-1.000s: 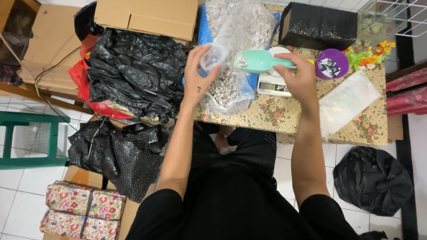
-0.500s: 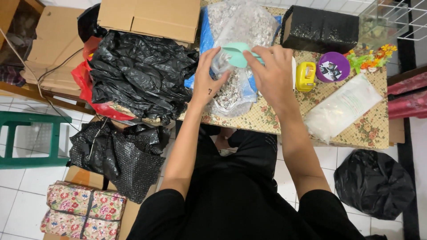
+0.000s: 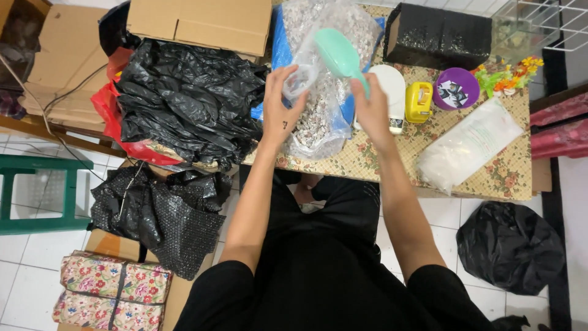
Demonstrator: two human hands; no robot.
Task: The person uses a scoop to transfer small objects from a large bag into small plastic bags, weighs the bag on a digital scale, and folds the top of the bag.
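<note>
Scoop [image 3: 339, 54], mint green plastic with a rounded bowl, sits at about 12 o'clock over the floral-cloth table [image 3: 367, 162], tilted with its bowl toward 11 o'clock and its handle gripped by the right hand [image 3: 369, 109]. Left hand [image 3: 282, 101] pinches the mouth of a small clear bag [image 3: 301, 78], holding it open just beside the bowl. Below both lies a large clear bag of small pale pieces [image 3: 324, 104]; whether the scoop carries any cannot be told. Judging by the pose, the step in hand is filling the small bag; the next move would call for lining the bowl's lip up with the opening. At 3 o'clock stand a white scale [image 3: 392, 92], a yellow tape dispenser [image 3: 419, 101] and a purple lid [image 3: 456, 89]
</note>
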